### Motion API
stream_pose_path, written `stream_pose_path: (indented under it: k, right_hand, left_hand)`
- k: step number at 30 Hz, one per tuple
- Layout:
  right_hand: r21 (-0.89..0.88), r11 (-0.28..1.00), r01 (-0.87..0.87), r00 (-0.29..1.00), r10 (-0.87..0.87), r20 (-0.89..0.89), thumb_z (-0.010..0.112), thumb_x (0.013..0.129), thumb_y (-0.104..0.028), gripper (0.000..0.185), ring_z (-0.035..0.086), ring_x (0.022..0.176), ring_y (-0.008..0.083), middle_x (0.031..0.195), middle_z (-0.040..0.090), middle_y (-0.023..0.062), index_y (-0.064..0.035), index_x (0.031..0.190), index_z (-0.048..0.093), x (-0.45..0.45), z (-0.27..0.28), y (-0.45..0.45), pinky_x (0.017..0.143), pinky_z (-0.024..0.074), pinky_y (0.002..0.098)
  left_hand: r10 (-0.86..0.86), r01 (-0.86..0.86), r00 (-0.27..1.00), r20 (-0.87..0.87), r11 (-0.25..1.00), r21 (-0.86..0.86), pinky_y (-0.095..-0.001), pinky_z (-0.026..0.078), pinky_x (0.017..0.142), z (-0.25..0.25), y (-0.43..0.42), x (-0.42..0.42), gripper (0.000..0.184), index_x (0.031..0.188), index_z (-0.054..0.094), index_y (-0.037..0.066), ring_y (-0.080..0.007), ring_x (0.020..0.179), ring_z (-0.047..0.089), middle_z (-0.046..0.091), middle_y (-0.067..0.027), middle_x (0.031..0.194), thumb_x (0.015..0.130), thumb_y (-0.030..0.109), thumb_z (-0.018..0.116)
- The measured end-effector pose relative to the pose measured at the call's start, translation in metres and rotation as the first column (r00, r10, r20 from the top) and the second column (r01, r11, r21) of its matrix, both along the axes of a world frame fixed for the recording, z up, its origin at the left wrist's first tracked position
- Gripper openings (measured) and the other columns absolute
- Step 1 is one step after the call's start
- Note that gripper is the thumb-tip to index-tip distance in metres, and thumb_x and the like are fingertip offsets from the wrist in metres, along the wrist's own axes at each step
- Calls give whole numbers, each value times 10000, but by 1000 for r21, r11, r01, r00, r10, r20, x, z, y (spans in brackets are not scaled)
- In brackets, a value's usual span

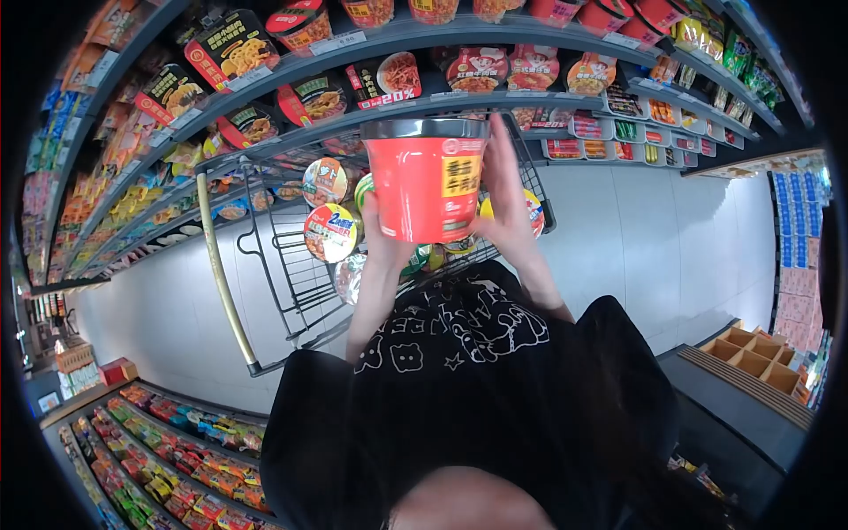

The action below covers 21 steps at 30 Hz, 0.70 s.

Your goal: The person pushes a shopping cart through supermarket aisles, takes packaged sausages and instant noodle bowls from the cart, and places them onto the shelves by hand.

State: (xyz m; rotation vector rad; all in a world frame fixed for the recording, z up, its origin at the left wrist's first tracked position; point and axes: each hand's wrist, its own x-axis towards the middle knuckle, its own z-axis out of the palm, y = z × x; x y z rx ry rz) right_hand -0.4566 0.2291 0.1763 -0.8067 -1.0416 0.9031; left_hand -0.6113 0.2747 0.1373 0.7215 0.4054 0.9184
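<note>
Between my two hands I hold up a red instant-food tub (411,185) with a black lid and a yellow label. My left hand (380,243) presses against its left side, the fingers partly hidden behind it. Along the right side lies my right hand (508,190), fingers extended upward and palm against the tub. Below and behind the tub stands a wire shopping cart (287,287). Several round instant noodle cups lie in it, among them a yellow-and-red cup (330,233) and an orange-topped cup (325,182). The tub and my arms cover part of the cart's contents.
A curved-looking shelf (459,103) ahead carries boxed and tub noodles with price tags. The cart's yellowish handle (228,274) is at the left. Snack shelves (177,450) stand at the lower left, and a wooden compartment display (751,358) at the right. Pale floor (654,230) shows between.
</note>
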Motion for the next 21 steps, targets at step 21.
stream_pose_path:
  k: [21]
  right_hand:
    - [-99, 994, -47, 948, 76, 308, 777, 512, -153, 1093, 204, 1258, 293, 1379, 129, 107, -78, 1346, 75, 14, 0, -5, 976, 265, 424]
  left_hand:
    - [80, -66, 988, -134, 992, 109, -341, 314, 963, -7, 6, 3, 822, 1335, 100, 60, -201, 1189, 341, 293, -101, 1305, 757, 420, 559]
